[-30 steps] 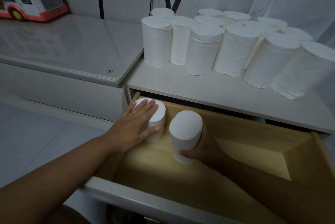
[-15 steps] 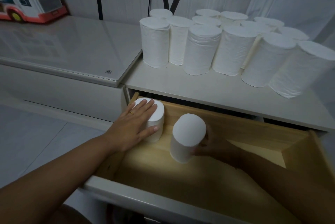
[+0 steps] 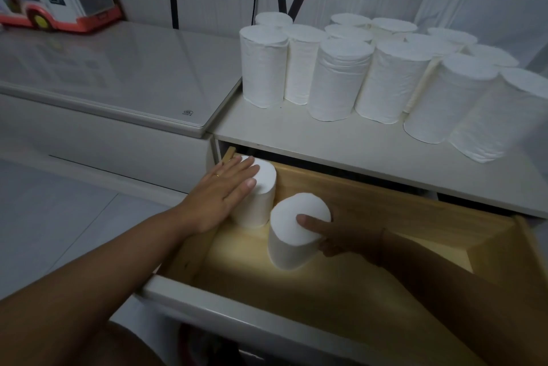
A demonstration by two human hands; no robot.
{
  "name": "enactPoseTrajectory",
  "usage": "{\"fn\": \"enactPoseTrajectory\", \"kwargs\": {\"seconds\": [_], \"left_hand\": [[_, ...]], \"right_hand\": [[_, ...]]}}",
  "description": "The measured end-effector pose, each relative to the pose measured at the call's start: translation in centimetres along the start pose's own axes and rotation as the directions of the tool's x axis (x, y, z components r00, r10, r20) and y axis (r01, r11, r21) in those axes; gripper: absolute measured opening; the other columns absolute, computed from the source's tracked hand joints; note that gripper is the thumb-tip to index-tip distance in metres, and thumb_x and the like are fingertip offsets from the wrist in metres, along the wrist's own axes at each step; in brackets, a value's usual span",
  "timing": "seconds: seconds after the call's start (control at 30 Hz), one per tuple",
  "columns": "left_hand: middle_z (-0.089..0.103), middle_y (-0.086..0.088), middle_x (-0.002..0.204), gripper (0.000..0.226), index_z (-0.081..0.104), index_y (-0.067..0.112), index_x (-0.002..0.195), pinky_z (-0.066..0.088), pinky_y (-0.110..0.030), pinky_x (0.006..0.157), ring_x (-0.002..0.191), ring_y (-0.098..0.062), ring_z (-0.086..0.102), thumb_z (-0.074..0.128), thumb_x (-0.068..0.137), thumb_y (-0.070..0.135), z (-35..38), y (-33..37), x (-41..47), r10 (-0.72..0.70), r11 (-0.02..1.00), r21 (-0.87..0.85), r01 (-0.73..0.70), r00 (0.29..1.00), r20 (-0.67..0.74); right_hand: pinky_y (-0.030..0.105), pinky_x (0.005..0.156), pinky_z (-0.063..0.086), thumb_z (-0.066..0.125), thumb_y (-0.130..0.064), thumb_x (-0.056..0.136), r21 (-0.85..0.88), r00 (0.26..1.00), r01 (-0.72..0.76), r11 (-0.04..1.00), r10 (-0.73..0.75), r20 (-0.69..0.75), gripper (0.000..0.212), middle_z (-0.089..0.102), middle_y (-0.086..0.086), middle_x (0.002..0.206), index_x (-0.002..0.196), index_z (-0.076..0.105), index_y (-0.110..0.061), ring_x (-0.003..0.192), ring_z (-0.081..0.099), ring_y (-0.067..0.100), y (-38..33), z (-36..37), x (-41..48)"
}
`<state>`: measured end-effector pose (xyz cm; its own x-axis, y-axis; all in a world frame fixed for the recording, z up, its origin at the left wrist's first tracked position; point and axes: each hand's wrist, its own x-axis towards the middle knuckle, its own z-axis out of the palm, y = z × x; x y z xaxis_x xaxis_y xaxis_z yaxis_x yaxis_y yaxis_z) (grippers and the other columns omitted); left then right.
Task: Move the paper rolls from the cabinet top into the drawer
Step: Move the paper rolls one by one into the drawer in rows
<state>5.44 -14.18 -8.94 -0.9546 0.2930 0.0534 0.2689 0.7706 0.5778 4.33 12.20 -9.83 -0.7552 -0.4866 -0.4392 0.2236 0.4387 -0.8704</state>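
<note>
Currently on the placing step: left hand (image 3: 221,198) lies flat, fingers spread, on the corner roll (image 3: 257,196) in the drawer (image 3: 415,211); right hand (image 3: 341,236) is wrapped around the second roll (image 3: 292,235), seating it just beside the first. Roughly a dozen paper rolls (image 3: 370,69) wait on the cabinet top (image 3: 311,140). Next, I'd judge: let go and reach up for two more.

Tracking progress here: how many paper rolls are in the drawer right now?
2. One roll stands in the drawer's back-left corner under the left hand; the second roll stands just right of it, gripped by the right hand.
</note>
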Motion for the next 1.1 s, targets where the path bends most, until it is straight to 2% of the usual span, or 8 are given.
{"fn": "enactPoseTrajectory", "kwargs": {"seconds": [0.1,0.2,0.3,0.37,0.47,0.57,0.83,1.1], "left_hand": [[0.015,0.018,0.154,0.057,0.026,0.033,0.146,0.0,-0.026,0.117,0.141,0.006,0.002,0.014,0.094,0.055,-0.1,-0.2,0.1,-0.012,0.999,-0.049,0.012,1.0,0.004],[0.013,0.024,0.151,0.061,0.025,0.037,0.145,0.001,-0.026,0.117,0.141,0.008,0.002,0.011,0.09,0.059,-0.2,-0.2,0.0,-0.026,0.997,-0.076,0.027,1.0,0.012],[0.014,0.021,0.153,0.062,0.026,0.036,0.145,0.0,-0.026,0.116,0.141,0.007,0.001,0.01,0.089,0.059,-0.2,-0.2,-0.1,-0.028,0.996,-0.083,0.029,1.0,0.009],[0.016,0.018,0.154,0.062,0.028,0.033,0.144,0.0,-0.025,0.115,0.141,0.006,0.002,0.011,0.09,0.057,-0.4,-0.1,-0.1,-0.036,0.994,-0.1,0.036,0.999,0.001],[0.018,0.014,0.155,0.058,0.03,0.03,0.144,0.0,-0.025,0.115,0.141,0.005,0.003,0.012,0.095,0.054,-0.6,0.1,-0.1,-0.06,0.988,-0.14,0.059,0.998,-0.005],[0.019,0.012,0.156,0.058,0.032,0.028,0.144,0.001,-0.025,0.116,0.141,0.004,0.004,0.013,0.093,0.048,-0.9,0.4,-0.2,-0.097,0.974,-0.205,0.093,0.995,-0.009],[0.018,0.012,0.156,0.065,0.032,0.029,0.145,0.005,-0.024,0.114,0.142,0.001,0.009,0.014,0.088,0.055,-1.1,0.6,-0.5,-0.144,0.952,-0.278,0.131,0.989,-0.027],[0.018,0.014,0.156,0.064,0.032,0.031,0.145,0.008,-0.027,0.114,0.141,0.0,0.012,0.015,0.089,0.057,-1.1,0.2,-0.4,-0.166,0.945,-0.29,0.149,0.986,-0.033]], "right_hand": [[0.024,0.058,0.055,0.058,-0.048,0.083,-0.03,0.999,-0.032,0.999,0.031,-0.023,0.035,0.06,0.001,0.098,0.11,0.05,-0.027,0.076,0.06,0.016,-0.3,1.9,0.5],[0.031,0.063,0.058,0.055,-0.055,0.083,-0.1,0.995,-0.066,0.993,0.059,-0.075,0.053,0.064,0.01,0.096,0.116,0.054,-0.014,0.072,0.065,0.02,-0.5,3.6,1.3],[0.025,0.057,0.057,0.052,-0.06,0.083,-0.046,0.989,-0.104,0.994,0.098,-0.113,0.046,0.063,0.004,0.081,0.097,0.057,-0.017,0.057,0.064,0.014,-1.0,4.9,1.6],[0.024,0.056,0.058,0.052,-0.06,0.083,0.043,0.983,-0.135,0.99,0.139,-0.117,0.045,0.064,0.007,0.089,0.098,0.055,-0.017,0.063,0.068,0.017,-1.5,5.6,1.7],[0.027,0.066,0.059,0.054,-0.056,0.085,0.16,0.978,-0.169,0.973,0.186,-0.099,0.058,0.062,0.013,0.114,0.121,0.049,-0.012,0.087,0.068,0.026,-2.2,6.5,2.0],[0.026,0.071,0.058,0.056,-0.052,0.086,0.28,0.979,-0.175,0.944,0.197,-0.051,0.067,0.054,0.017,0.129,0.135,0.039,-0.009,0.101,0.065,0.029,-2.7,7.5,2.0],[0.029,0.071,0.059,0.062,-0.049,0.084,0.426,0.968,-0.221,0.877,0.251,-0.015,0.071,0.054,0.021,0.128,0.136,0.039,-0.007,0.102,0.064,0.032,-3.7,8.5,2.5],[0.036,0.084,0.057,0.064,-0.051,0.081,0.464,0.96,-0.264,0.846,0.277,0.04,0.075,0.052,0.022,0.128,0.137,0.035,-0.011,0.103,0.063,0.035,-3.9,8.5,3.3]]}}
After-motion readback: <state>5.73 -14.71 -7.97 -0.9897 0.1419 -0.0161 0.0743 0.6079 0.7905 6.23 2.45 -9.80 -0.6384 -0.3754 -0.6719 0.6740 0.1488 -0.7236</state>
